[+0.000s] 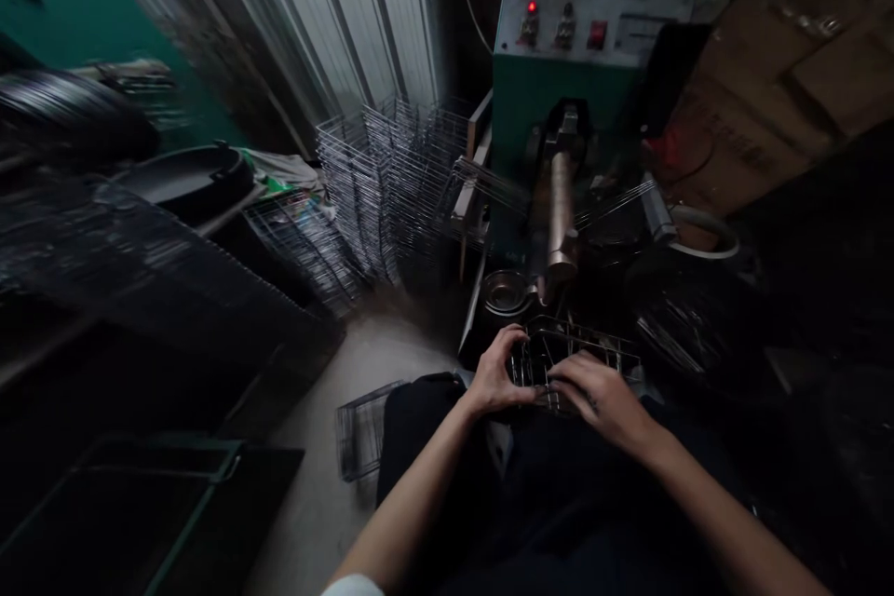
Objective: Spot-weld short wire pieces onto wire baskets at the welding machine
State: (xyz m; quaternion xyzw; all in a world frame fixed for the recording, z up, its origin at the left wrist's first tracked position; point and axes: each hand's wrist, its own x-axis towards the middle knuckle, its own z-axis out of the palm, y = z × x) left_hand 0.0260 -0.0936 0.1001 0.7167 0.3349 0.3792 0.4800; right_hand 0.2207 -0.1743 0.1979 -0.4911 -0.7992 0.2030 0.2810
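Note:
A small wire basket [593,332] lies in front of me at lap height, below the copper-coloured electrode arm [561,214] of a green machine. My left hand [497,372] grips the basket's left end, thumb along the near side and fingers over the far rim. Over the middle of the basket is my right hand [597,396], its fingers bent and closed at the wires. Whether it pinches a separate wire there is too dark to tell. Just beyond my left hand sits a round metal dish [507,292].
Stacked wire baskets [384,177] stand at the left of the machine, whose control panel [587,23] shows a red light. Another wire frame [359,433] is on the floor by my left leg. Cardboard boxes [754,112] fill the right; a black pan [185,177] lies left.

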